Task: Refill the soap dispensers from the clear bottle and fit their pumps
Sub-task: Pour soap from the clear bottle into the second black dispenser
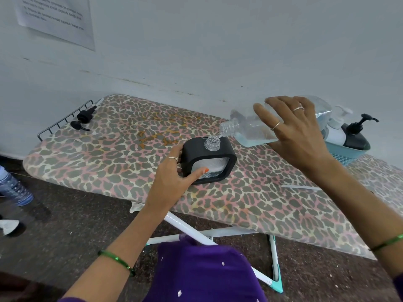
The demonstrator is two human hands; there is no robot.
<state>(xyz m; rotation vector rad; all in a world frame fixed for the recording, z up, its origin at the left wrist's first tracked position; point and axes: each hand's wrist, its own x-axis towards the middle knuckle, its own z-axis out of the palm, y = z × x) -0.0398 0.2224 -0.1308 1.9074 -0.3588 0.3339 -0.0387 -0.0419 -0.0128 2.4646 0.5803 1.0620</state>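
Note:
A square black soap dispenser (224, 152) with a clear window and an open clear neck stands upright on the leopard-print ironing board (113, 158). My left hand (174, 171) grips its left side, thumb on the front. My right hand (294, 131) holds the clear bottle (246, 127) tipped sideways, its mouth just over the dispenser's neck. A thin stream of liquid runs from the bottle into the neck. Pale blue liquid lies in the bottle's lower side. A loose black pump (84, 118) lies at the board's far left.
A teal basket (346, 154) at the right holds a white dispenser (335, 130) and a black dispenser (357, 136), both with pumps on. A wire rack (63, 120) edges the board's left end. A thin clear tube (299, 187) lies on the board. The wall is just behind.

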